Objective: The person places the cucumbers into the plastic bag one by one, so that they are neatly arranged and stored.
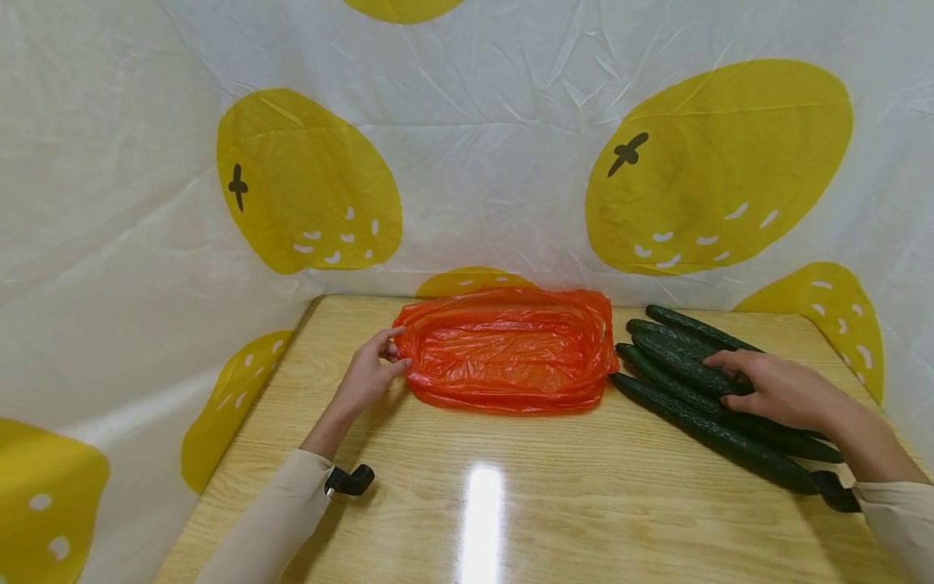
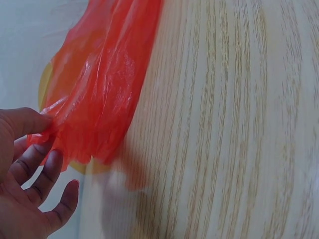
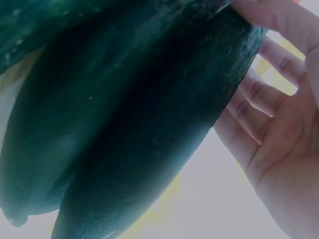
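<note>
A red plastic bag [image 1: 503,353] sits spread open at the back middle of the table, its mouth facing up. My left hand [image 1: 368,377] pinches the left edge of its rim between thumb and forefinger; in the left wrist view the other fingers hang loose below the film [image 2: 104,84]. To the right of the bag several dark green cucumbers [image 1: 700,426] lie side by side on a slant. Over the upper part of this pile, my right hand [image 1: 791,393] grips a thick cucumber [image 1: 674,357], thumb on the near side and fingers across the far side.
The wooden table [image 1: 409,503] has a bright light reflection at its front middle. A white curtain with yellow fruit prints [image 1: 489,178] hangs behind the table and along both sides. The front cucumbers' left ends lie close against the bag's right side.
</note>
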Action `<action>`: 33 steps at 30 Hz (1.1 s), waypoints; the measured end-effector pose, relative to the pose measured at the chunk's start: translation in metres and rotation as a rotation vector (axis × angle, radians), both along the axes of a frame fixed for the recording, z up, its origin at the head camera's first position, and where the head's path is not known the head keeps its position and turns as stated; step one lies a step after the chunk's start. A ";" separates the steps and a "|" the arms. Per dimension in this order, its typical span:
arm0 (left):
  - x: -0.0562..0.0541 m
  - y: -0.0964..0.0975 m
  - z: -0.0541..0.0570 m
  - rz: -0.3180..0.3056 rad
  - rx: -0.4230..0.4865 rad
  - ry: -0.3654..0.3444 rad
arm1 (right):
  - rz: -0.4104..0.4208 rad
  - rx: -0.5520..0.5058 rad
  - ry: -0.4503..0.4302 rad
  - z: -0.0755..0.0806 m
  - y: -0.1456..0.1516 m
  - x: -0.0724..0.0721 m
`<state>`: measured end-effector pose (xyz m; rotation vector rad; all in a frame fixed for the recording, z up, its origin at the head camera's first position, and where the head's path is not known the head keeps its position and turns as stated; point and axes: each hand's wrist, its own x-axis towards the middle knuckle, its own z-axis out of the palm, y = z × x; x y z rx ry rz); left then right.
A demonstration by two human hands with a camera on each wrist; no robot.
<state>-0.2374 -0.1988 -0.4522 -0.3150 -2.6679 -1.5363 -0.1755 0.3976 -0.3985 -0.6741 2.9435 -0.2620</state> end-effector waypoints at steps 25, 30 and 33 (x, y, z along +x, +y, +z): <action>0.002 0.000 0.001 -0.006 -0.001 -0.021 | 0.106 -0.150 0.077 0.032 -0.022 0.001; 0.002 0.000 0.000 -0.006 0.000 -0.032 | 0.144 -0.206 0.061 0.038 -0.033 -0.001; 0.002 -0.001 -0.001 -0.006 0.003 -0.030 | 0.172 -0.227 0.059 0.040 -0.040 -0.004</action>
